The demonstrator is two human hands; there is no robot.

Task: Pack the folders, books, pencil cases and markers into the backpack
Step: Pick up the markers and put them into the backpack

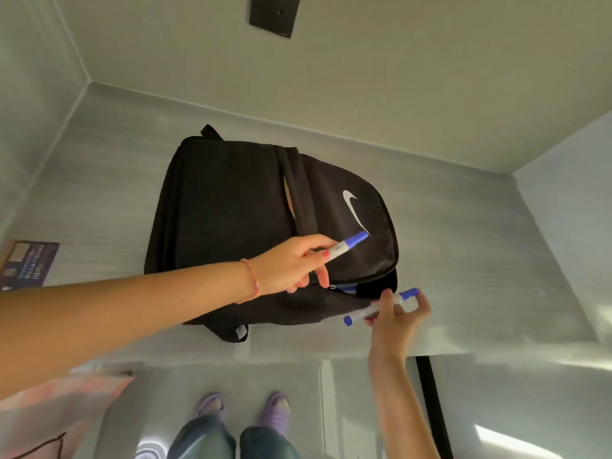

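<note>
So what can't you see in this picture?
Head view only:
- Inside the backpack: its black fabric covers it, so what is packed is hidden.
- The marker in the right hand: fingers cover its middle.
- The marker in the left hand: its back end is inside the grip.
- The card at the left edge: cut off, print too small.

Pale grey counter (116, 200) with faint streaked grain, set into a corner between light walls. Black backpack (231, 210) lies flat on it near the middle, white swoosh logo up, one strap end hanging over the front edge. Dark printed card or booklet (28, 263) lies at the counter's far left, well apart from the backpack.
</note>
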